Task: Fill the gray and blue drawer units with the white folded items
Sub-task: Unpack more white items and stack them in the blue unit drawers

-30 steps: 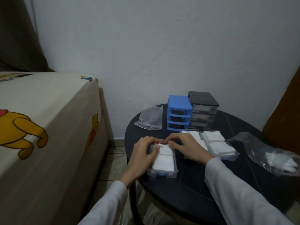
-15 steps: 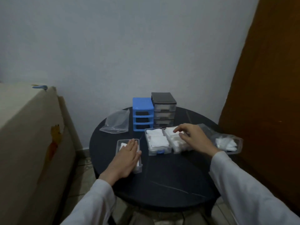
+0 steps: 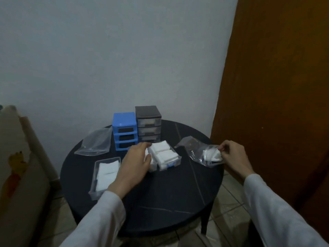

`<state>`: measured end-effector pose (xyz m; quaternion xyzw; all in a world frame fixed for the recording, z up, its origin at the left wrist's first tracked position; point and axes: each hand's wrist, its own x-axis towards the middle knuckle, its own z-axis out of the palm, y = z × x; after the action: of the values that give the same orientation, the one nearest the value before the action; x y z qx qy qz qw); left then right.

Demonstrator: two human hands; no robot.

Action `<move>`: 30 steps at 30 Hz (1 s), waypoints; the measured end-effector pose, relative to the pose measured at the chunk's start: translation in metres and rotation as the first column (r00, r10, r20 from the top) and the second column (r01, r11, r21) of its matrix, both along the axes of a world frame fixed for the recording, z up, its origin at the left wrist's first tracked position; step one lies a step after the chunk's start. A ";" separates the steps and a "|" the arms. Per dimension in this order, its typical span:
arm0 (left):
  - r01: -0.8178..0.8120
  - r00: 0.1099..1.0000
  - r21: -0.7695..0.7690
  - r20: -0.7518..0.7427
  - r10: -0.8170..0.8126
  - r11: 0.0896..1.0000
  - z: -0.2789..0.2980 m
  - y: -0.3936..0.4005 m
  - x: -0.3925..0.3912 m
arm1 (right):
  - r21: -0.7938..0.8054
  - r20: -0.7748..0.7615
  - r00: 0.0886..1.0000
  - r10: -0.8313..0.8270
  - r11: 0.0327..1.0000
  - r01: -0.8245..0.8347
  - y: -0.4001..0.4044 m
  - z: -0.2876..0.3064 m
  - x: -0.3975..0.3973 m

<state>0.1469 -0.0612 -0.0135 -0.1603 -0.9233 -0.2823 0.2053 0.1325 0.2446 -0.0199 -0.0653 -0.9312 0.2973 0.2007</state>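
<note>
I am pinching the bag of white pads with my right hand. My left hand is lying flat and loose on a full tray by the blue unit and gray unit. The bag is slippery, so pads could be spilling off the table.

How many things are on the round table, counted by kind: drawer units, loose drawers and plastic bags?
Drawer units: 2, blue unit and gray unit
Loose drawers with white folded items: 3, left, middle, right
Plastic bags: 2, left bag and right bag
Total: 7
</note>
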 end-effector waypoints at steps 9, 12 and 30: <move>0.268 0.952 0.124 0.118 -0.283 0.955 -0.012 0.134 -0.028 | 0.078 0.055 0.995 0.085 0.993 -0.089 0.019 -0.019 -0.005; 0.308 0.922 0.098 0.216 -0.322 0.946 -0.019 0.168 -0.040 | 0.119 0.077 0.988 0.131 0.983 -0.140 0.021 -0.026 -0.009; 0.353 0.880 0.243 0.242 -0.408 0.904 -0.052 0.179 -0.069 | 0.585 0.057 0.996 0.076 0.805 -0.094 0.012 -0.040 -0.030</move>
<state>0.0782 0.1183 -0.0653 -0.2761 -0.8618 -0.4250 0.0241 0.1027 0.2568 -0.0598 0.0371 -0.9823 0.0028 0.1834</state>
